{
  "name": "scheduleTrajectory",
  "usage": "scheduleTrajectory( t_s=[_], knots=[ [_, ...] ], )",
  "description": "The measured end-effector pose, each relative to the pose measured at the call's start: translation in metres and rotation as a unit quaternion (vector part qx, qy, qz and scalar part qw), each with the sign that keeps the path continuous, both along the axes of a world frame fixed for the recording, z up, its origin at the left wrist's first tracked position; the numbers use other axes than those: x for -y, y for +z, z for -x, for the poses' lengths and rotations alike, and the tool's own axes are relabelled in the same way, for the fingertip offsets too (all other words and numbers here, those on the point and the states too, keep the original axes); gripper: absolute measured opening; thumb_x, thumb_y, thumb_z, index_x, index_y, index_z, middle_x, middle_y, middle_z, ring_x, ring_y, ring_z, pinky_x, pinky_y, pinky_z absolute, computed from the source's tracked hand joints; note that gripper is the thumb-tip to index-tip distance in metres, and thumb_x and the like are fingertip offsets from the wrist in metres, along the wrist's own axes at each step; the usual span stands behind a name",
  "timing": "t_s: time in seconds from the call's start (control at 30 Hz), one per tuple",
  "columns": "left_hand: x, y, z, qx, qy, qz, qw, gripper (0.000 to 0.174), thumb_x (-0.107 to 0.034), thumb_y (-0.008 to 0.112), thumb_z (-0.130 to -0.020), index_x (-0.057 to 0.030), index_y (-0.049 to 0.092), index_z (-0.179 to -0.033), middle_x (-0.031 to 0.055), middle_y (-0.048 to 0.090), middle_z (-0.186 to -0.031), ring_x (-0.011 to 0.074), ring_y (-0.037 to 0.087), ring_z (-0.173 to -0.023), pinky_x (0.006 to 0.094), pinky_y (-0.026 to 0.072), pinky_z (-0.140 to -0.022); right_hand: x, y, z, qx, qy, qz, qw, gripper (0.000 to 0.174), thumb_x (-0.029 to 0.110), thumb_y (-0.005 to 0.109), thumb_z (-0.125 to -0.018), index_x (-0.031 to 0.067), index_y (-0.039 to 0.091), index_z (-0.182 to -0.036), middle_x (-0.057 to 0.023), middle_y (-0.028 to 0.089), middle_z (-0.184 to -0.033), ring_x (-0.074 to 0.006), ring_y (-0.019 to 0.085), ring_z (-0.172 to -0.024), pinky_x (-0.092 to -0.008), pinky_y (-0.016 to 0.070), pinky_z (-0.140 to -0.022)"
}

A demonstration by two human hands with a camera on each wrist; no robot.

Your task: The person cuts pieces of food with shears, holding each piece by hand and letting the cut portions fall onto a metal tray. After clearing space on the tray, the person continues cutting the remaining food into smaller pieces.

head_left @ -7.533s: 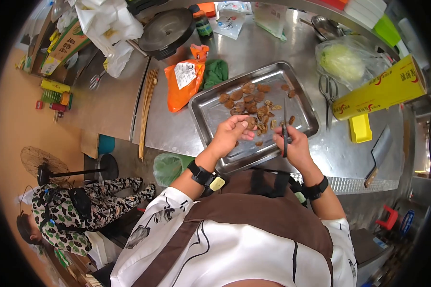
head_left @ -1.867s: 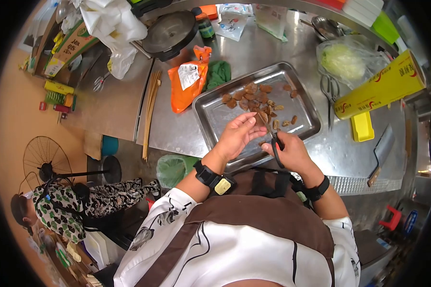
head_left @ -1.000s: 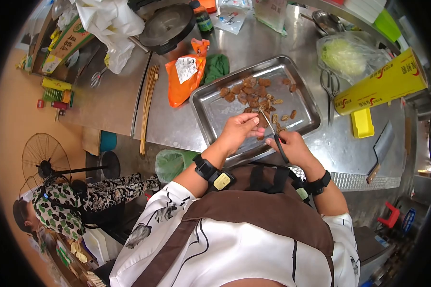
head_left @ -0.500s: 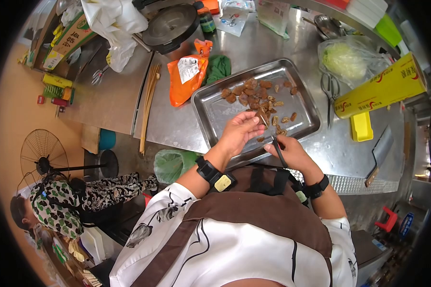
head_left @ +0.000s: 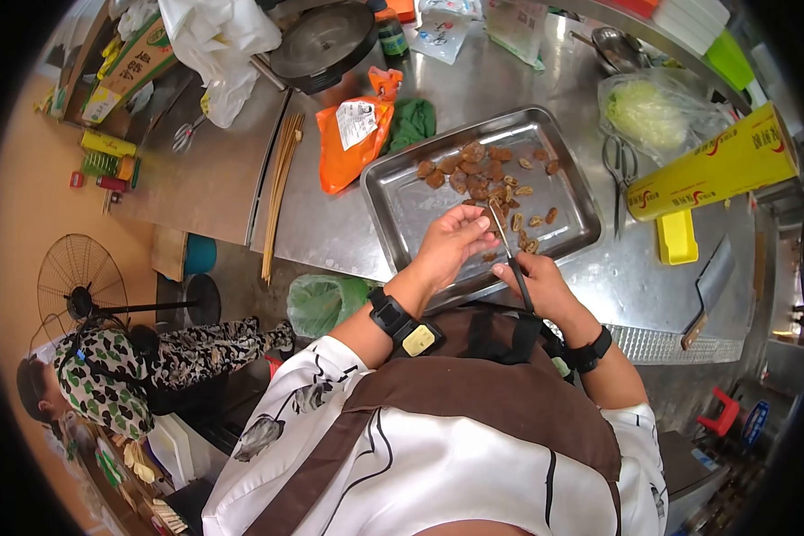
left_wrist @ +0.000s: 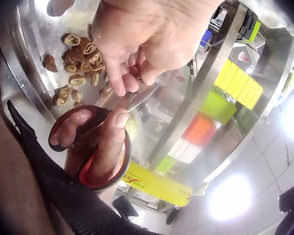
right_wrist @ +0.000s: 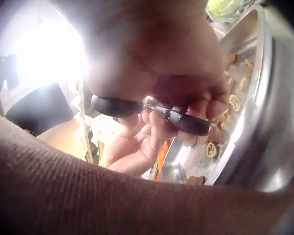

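One brown piece (head_left: 489, 214) pinched in left hand (head_left: 451, 244); right hand (head_left: 547, 288) grips scissors (head_left: 519, 276) (black handles) over steel tray (head_left: 400, 207).

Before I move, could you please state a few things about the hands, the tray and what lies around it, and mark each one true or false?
1. The right hand holds the scissors. True.
2. The left hand lies flat on the tray. False: its fingers pinch a brown piece above it.
3. The cleaver lies to the right of the tray. True.
4. The orange bag is inside the tray. False: it lies outside, to the left.
5. A green cloth lies beside the orange bag. True.
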State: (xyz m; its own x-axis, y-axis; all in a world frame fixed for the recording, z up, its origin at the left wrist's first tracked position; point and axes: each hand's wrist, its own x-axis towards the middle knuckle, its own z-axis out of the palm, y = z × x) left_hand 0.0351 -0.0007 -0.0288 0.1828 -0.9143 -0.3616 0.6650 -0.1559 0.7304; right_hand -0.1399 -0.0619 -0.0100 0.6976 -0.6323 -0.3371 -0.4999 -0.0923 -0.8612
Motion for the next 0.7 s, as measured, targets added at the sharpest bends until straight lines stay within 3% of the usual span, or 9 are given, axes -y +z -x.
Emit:
scheduleTrajectory(
  t_s=[0.23,0.33,0.4,0.5,0.7],
  knots=[
    [0.001,-0.005,-0.003,-0.001,0.009,-0.008,1.0,0.012,-0.006,0.055,-0.089,-0.0026,0.051,-0.099,0.0038,0.056,-0.086,0.0125,0.057,-0.076,0.0371,0.0521,-0.083,0.001,0.008,-0.001,-0.017,-0.001,-0.002,1.0,0.045,0.038,0.065,-0.081,-0.0028,0.053,-0.066,-0.0098,0.05,-0.052,-0.0155,0.045,-0.05,-0.0324,0.0386,-0.048],
    [0.001,-0.002,-0.001,0.009,0.004,-0.022,1.0,0.012,-0.006,0.056,-0.088,-0.0021,0.052,-0.099,0.0049,0.056,-0.088,0.0141,0.058,-0.076,0.0357,0.0531,-0.08,0.005,0.019,-0.004,-0.026,-0.009,-0.086,0.996,0.045,0.039,0.065,-0.081,-0.0017,0.054,-0.064,-0.0063,0.051,-0.052,-0.013,0.046,-0.05,-0.0301,0.0383,-0.047],
    [0.0,0.004,0.006,0.038,-0.031,-0.084,0.995,0.014,-0.005,0.057,-0.087,-0.0013,0.052,-0.099,0.0058,0.056,-0.089,0.0166,0.06,-0.078,0.0347,0.0537,-0.079,0.007,0.016,-0.004,-0.044,-0.011,-0.06,0.997,0.045,0.039,0.066,-0.08,-0.0001,0.055,-0.062,-0.0032,0.051,-0.052,-0.0108,0.046,-0.05,-0.028,0.0376,-0.047],
    [-0.002,-0.006,0.003,0.018,-0.021,-0.075,0.997,0.017,-0.004,0.057,-0.086,0.0,0.052,-0.102,0.0069,0.056,-0.091,0.0188,0.06,-0.081,0.0341,0.0537,-0.079,0.009,0.01,-0.002,-0.027,-0.029,-0.108,0.993,0.045,0.04,0.067,-0.079,0.0003,0.055,-0.062,-0.0028,0.05,-0.053,-0.0097,0.046,-0.05,-0.0272,0.0367,-0.046],
    [0.0,-0.005,-0.002,-0.013,0.013,-0.085,0.996,0.023,-0.003,0.058,-0.085,0.002,0.051,-0.107,0.0086,0.057,-0.093,0.0192,0.06,-0.084,0.0344,0.0535,-0.08,0.015,0.004,0.006,-0.025,-0.015,-0.1,0.995,0.046,0.043,0.066,-0.078,0.0,0.054,-0.064,-0.0028,0.048,-0.055,-0.0104,0.044,-0.053,-0.0273,0.036,-0.049]
  ],
)
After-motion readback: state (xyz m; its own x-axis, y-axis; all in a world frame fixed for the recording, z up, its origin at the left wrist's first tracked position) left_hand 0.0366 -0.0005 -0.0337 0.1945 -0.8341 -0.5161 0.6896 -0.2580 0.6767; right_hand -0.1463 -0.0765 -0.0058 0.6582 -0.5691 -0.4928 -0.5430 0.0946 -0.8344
